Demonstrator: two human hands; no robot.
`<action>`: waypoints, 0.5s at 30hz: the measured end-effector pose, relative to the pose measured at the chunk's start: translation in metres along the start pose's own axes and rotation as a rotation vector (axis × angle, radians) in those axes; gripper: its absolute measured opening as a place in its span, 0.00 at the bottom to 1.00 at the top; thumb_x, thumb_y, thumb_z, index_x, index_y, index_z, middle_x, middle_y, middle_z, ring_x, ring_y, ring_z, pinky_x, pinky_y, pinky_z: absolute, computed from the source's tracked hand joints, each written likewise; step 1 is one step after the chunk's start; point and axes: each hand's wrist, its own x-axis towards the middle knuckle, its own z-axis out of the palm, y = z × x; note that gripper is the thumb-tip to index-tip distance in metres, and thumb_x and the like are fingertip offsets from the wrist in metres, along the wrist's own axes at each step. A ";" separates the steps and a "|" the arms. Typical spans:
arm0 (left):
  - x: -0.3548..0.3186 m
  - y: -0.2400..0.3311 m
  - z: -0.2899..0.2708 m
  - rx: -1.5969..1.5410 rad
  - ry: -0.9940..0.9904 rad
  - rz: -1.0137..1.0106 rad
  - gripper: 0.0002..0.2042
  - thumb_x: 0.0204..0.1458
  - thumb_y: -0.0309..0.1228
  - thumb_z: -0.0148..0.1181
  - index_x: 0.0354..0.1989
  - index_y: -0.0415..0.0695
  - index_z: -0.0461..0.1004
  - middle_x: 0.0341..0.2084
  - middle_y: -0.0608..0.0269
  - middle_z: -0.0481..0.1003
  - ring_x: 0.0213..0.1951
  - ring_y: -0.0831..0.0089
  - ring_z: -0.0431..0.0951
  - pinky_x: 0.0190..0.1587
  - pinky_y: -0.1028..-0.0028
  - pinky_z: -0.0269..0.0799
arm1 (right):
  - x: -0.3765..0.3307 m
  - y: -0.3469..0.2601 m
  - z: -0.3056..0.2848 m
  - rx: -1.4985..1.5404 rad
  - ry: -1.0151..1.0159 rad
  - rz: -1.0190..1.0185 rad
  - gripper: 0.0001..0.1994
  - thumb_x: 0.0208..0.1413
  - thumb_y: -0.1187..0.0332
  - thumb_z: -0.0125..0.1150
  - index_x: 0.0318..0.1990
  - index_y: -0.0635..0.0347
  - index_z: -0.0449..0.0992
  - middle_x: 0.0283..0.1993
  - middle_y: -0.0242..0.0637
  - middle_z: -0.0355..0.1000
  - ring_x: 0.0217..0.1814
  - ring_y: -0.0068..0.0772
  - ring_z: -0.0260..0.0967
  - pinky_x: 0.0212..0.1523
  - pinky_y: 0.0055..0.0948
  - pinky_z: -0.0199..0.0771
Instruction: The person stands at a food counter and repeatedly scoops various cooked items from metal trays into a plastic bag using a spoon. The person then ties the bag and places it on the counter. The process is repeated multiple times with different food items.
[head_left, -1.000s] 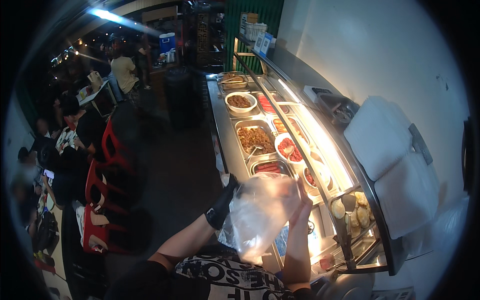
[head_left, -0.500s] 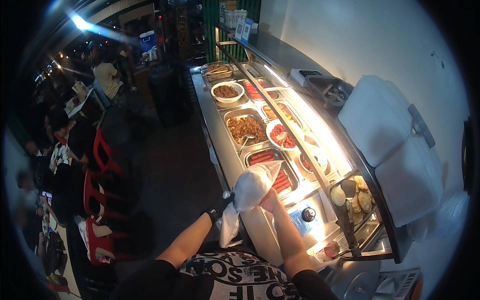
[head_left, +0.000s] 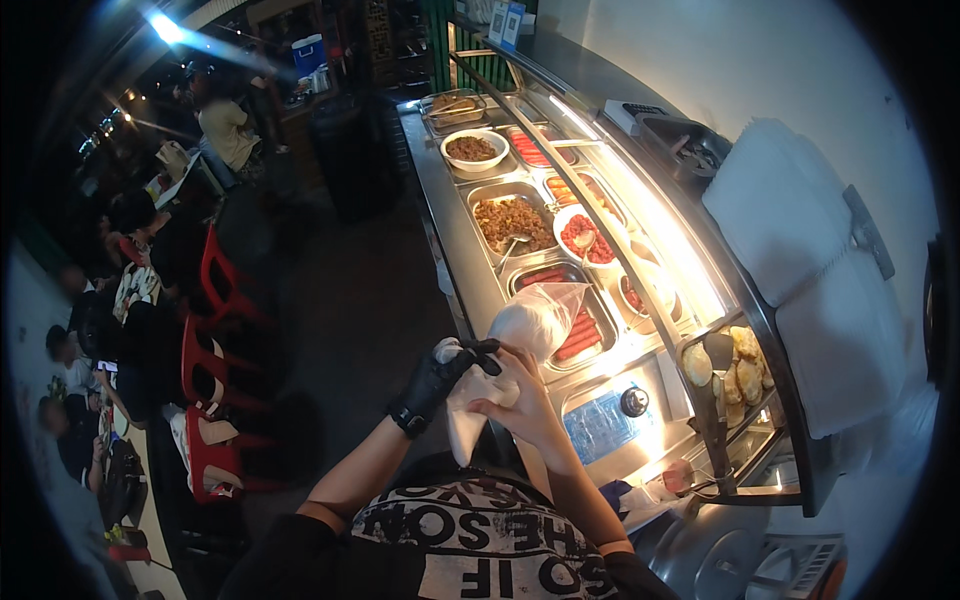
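Clear plastic bag (head_left: 530,325) held just in front of the food counter (head_left: 450,250), bunched and whitish. Small upright blue-and-white sign (head_left: 507,22) at the counter's far end. Blue-printed flat packet (head_left: 600,425), possibly a wrapped pack, lies on the counter's near end, beside a round knob.

Dark floor (head_left: 350,300), red chairs (head_left: 215,290), white wall (head_left: 720,60), bright lamp (head_left: 165,25)

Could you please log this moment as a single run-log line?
left hand: black glove, gripping clear plastic bag | right hand: bare, on bag | setting: food counter, sausage tray
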 end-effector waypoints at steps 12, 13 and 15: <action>-0.024 0.050 0.027 -0.026 0.135 -0.054 0.12 0.50 0.21 0.60 0.44 0.34 0.73 0.42 0.55 0.76 0.42 0.77 0.76 0.43 0.78 0.73 | 0.001 -0.029 -0.017 0.282 -0.062 0.239 0.18 0.53 0.85 0.53 0.52 0.65 0.68 0.34 0.37 0.72 0.39 0.24 0.72 0.44 0.21 0.73; -0.022 0.045 0.029 0.034 0.153 -0.053 0.10 0.51 0.22 0.60 0.42 0.35 0.74 0.38 0.58 0.76 0.38 0.78 0.76 0.40 0.78 0.73 | 0.000 -0.031 -0.018 0.247 -0.066 0.237 0.16 0.54 0.84 0.52 0.51 0.66 0.68 0.34 0.37 0.72 0.39 0.23 0.72 0.43 0.21 0.72; -0.018 0.036 0.031 0.154 0.188 -0.049 0.07 0.51 0.24 0.59 0.38 0.37 0.75 0.28 0.63 0.77 0.30 0.79 0.76 0.34 0.78 0.72 | -0.004 -0.017 -0.013 0.213 -0.062 0.206 0.13 0.55 0.84 0.51 0.48 0.66 0.70 0.34 0.37 0.72 0.38 0.23 0.72 0.42 0.22 0.71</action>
